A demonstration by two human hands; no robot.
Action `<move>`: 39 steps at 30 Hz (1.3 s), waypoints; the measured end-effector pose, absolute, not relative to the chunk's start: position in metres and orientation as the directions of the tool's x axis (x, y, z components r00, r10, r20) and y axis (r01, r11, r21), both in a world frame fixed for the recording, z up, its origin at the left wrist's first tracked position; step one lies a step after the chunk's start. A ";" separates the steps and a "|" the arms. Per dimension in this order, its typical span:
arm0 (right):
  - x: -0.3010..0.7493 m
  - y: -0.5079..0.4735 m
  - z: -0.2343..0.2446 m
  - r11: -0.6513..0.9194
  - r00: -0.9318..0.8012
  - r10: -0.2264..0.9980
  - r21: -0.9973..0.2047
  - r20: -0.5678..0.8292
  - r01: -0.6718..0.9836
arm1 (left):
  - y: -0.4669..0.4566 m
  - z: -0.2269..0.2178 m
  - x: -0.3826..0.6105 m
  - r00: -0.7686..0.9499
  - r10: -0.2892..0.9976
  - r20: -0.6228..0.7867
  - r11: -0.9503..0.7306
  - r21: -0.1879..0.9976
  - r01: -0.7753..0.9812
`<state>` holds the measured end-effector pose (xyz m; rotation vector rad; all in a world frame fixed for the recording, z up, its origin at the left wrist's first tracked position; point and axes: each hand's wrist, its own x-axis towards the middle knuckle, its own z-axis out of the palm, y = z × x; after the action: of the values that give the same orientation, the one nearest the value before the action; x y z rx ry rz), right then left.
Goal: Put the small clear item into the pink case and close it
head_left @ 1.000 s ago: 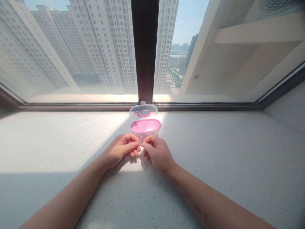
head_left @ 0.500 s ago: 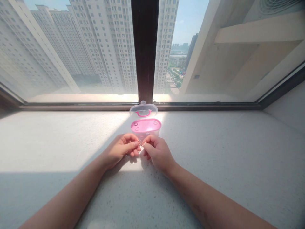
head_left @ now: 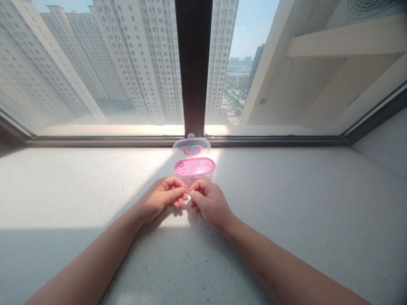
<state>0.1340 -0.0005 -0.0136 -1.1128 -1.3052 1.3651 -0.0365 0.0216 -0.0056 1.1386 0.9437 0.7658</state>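
My left hand (head_left: 168,193) is closed in a pinch, holding a small pale ring (head_left: 186,187) between thumb and forefinger. Close beside it, my right hand (head_left: 207,195) is pinched too; a tiny light-coloured thing shows at its fingertips, too small to name. Just beyond both hands stands a clear plastic box with a pink tray (head_left: 199,166) in its top. Several small ring-like pieces lie on that tray, one of them darker (head_left: 181,164). My fingers hide part of the box's front. Its clear lid (head_left: 203,145), with a pink handle (head_left: 192,152), is raised behind it.
The box stands on a speckled white windowsill (head_left: 286,203), partly in bright sun. Window glass and a dark frame post (head_left: 194,72) rise directly behind the lid. A white side wall (head_left: 386,140) bounds the sill on the right.
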 end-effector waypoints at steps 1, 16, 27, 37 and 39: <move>0.134 0.000 -0.013 -0.024 -0.181 0.983 -0.999 -0.019 -0.022 | 0.022 -0.006 -0.037 0.417 0.882 -0.220 0.257 0.966 -0.034; 0.134 -0.001 -0.012 0.017 -0.212 0.977 -0.995 -0.005 0.101 | 0.018 0.004 -0.038 0.406 0.876 -0.258 0.249 0.965 0.077; 0.134 -0.002 -0.011 0.048 -0.220 0.975 -0.986 0.013 0.158 | 0.018 0.004 -0.039 0.409 0.882 -0.235 0.232 0.971 0.057; 0.134 -0.002 -0.009 0.074 -0.244 0.969 -0.990 0.042 0.123 | 0.018 0.003 -0.040 0.411 0.874 -0.259 0.260 0.964 0.056; 0.134 -0.002 -0.008 0.074 -0.253 0.966 -0.992 0.047 0.098 | 0.018 0.004 -0.040 0.413 0.872 -0.264 0.264 0.963 0.057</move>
<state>0.1342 -0.0024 -0.0082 -1.1113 -1.5041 1.2926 -0.0396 0.0177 0.0041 1.1808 1.0070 0.7000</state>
